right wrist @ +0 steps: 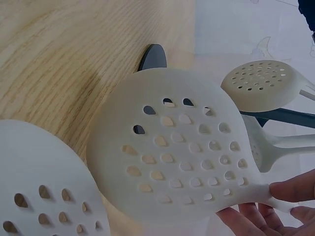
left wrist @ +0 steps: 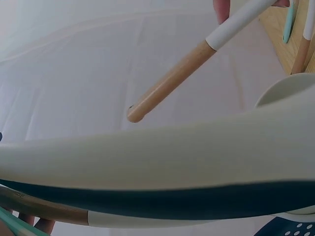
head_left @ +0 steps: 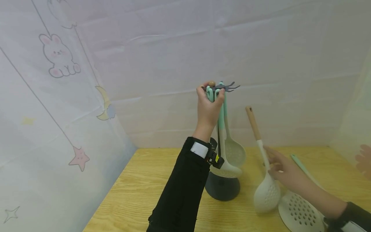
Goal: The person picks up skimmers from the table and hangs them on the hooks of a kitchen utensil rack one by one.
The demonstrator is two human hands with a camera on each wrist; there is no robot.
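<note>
A dark grey utensil stand (head_left: 222, 187) rises from the wooden table (head_left: 139, 193), with hooks (head_left: 230, 87) at its top. My left hand (head_left: 209, 100) is raised to that top and grips the mint loop of a hanging utensil's handle (head_left: 221, 112). Two pale spoons (head_left: 234, 153) hang below it. My right hand (head_left: 275, 166) pinches the white neck of a slotted spoon (head_left: 267, 195), whose wooden handle end (head_left: 252, 120) tilts up and left. The right wrist view shows the spoon's perforated bowl (right wrist: 172, 152) and my fingers (right wrist: 290, 189) on its neck. In the left wrist view that wooden handle (left wrist: 167, 83) shows beyond a blurred white utensil (left wrist: 157, 152).
A second perforated skimmer (head_left: 301, 214) with a mint handle (head_left: 301, 167) lies on the table at the right, close under my right forearm. Pale fabric walls with cartoon prints (head_left: 59, 58) enclose the table on the left, back and right.
</note>
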